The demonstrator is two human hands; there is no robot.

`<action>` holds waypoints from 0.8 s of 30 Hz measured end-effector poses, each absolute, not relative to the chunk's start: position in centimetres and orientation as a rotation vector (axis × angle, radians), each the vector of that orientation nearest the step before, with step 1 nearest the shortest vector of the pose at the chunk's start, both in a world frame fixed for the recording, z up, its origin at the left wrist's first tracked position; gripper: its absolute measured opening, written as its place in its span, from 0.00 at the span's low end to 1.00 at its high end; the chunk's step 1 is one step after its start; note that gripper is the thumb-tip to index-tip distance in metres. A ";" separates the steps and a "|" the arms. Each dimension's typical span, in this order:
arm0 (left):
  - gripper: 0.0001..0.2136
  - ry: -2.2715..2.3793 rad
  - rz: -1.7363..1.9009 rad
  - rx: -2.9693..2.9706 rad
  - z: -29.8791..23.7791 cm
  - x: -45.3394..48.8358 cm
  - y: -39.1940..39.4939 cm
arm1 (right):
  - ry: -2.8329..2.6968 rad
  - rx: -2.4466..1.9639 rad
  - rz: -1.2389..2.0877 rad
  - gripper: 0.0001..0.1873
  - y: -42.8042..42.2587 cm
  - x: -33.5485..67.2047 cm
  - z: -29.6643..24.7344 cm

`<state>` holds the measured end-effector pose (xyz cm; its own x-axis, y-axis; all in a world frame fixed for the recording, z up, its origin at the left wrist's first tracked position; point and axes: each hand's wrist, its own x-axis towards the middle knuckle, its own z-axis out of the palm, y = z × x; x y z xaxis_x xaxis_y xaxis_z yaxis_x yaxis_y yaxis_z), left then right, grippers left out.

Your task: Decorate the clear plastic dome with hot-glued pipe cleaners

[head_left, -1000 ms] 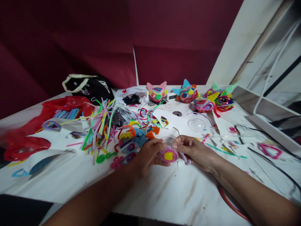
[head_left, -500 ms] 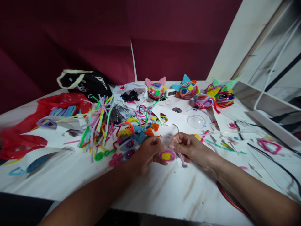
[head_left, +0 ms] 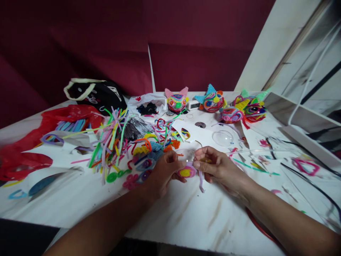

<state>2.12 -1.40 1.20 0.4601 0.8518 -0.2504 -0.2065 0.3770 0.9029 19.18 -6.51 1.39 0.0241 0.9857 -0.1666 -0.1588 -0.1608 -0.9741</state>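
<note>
Clear dome (head_left: 187, 155) | left fingers (head_left: 178, 165) gripping edge | right fingers (head_left: 203, 166) pinching lilac strip (head_left: 201, 183) (forearms (head_left: 277, 208) angled inward)

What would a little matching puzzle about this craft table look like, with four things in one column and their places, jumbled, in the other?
Things
1. Black bag
2. Small white digital clock
3. Pink flower shape
4. Pink-and-yellow coil

Places
A. On the table, just left of the left forearm
B. Between the left hand and the right hand
C. Toward the back, behind the red plastic bag
D. Between the pink-eared figure and the blue-eared figure

Right pairs: 1-C, 2-D, 3-A, 4-B
</note>
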 end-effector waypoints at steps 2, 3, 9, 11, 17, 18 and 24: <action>0.17 0.824 0.810 0.936 1.2 2.1 -1.4 | -0.982 -1.274 1.307 0.25 -6.6 19.1 1.5; 0.17 0.821 0.819 0.936 1.2 2.1 -1.4 | -0.990 -1.302 1.261 0.24 -6.7 19.1 1.5; 0.18 0.845 0.825 0.952 1.5 2.2 -1.3 | -1.125 -1.363 1.197 0.18 -7.0 19.1 1.6; 0.19 0.867 0.827 0.954 1.6 2.2 -1.3 | -1.163 -1.376 1.246 0.18 -7.0 19.1 1.5; 0.19 0.882 0.846 0.969 1.5 2.3 -1.3 | -1.120 -1.331 1.311 0.17 -7.0 19.1 1.6; 0.19 0.879 0.848 0.971 1.5 2.3 -1.3 | -1.113 -1.329 1.321 0.17 -7.0 19.1 1.7; 0.19 0.892 0.822 0.990 1.7 2.2 -1.5 | -0.995 -1.289 1.467 0.16 -7.3 19.3 2.5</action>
<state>2.24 -1.47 1.66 0.4031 0.8832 -0.2396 -0.1662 0.3281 0.9299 19.26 -7.31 2.52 -0.0347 0.9666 -0.2538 -0.1219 -0.2562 -0.9589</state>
